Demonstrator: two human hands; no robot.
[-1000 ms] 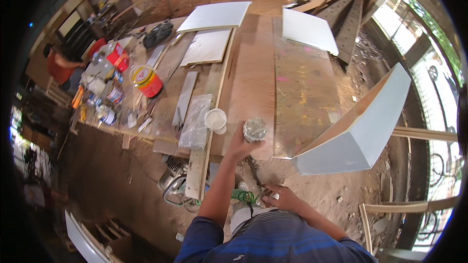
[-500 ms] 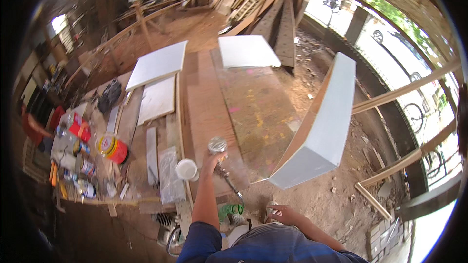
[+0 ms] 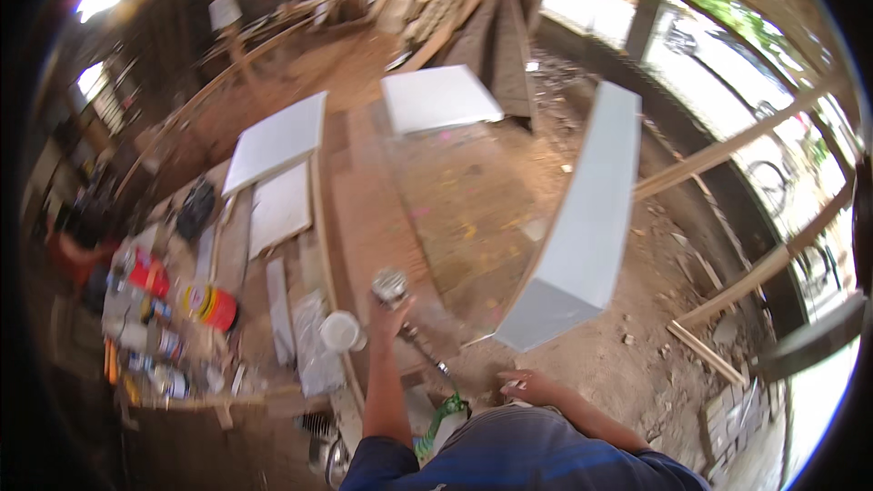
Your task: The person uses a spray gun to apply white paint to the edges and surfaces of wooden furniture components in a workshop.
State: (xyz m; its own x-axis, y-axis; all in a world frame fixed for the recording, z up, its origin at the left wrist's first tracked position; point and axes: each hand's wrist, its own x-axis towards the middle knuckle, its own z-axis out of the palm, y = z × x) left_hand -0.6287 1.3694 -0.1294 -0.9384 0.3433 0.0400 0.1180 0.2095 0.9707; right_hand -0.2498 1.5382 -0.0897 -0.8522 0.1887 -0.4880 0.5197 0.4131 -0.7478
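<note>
My left hand (image 3: 389, 316) is closed around a spray gun (image 3: 389, 285), whose round silvery cup shows above the fist. From the grip a thin metal fitting runs back toward a green coiled hose (image 3: 444, 418) by my waist. Just left of that forearm, a white plastic tub (image 3: 340, 332) stands at the bench edge. My right hand (image 3: 530, 388) is held low in front of my body with its fingers curled; something whitish shows at them, too small to name. Ahead and to the right rises a long, pale blue-white box-shaped panel (image 3: 582, 245), upright and apart from both hands.
White boards (image 3: 441, 98) lie on the wooden bench (image 3: 364, 209). Clear plastic film (image 3: 318, 345) rests beside the tub. A red and yellow can (image 3: 211, 306) and several bottles crowd the left side. Timber (image 3: 455, 9) is piled at the back; wooden rails (image 3: 727, 155) cross the right.
The view has swung, so the bench and boards appear further left. My right hand has moved up slightly, and the pale panel shows more of its broad face. The left hand keeps its grip.
</note>
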